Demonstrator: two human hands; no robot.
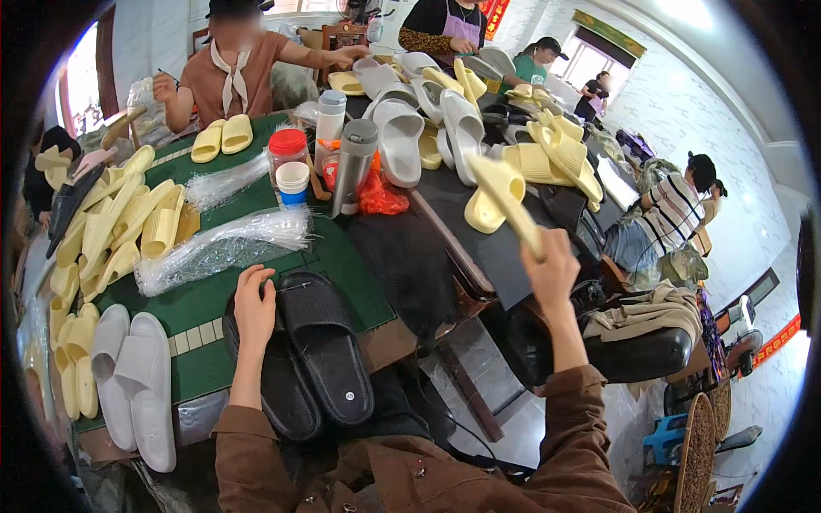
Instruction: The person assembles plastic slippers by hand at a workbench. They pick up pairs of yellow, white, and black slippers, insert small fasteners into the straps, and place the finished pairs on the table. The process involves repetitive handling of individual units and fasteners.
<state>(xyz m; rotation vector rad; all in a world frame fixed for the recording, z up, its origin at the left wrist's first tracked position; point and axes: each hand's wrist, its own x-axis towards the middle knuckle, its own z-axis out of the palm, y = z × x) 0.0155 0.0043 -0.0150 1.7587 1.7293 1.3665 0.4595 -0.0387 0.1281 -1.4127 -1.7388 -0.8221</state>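
My right hand [552, 267] is raised and closed round the heel end of a yellow slipper [513, 209], which is tilted and slightly blurred. Over the strap of the left black slipper [286, 389] lies my left hand [255, 308], its fingers bent and a little apart, with nothing plainly held. The right black slipper [329, 359] sits beside it at the table's near edge, toes pointing away from me. My left hand hides much of the left slipper's front. Bundles of clear plastic strands [227, 248] lie just beyond my left hand on the green mat [342, 265].
Grey slippers [147, 385] and piled yellow slippers [115, 214] stand at left. A steel tumbler [354, 167], red-lidded jar [288, 147] and paper cup [292, 184] stand mid-table. More slippers [400, 141] heap beyond. A co-worker [224, 85] sits opposite; a black padded seat [641, 352] is at right.
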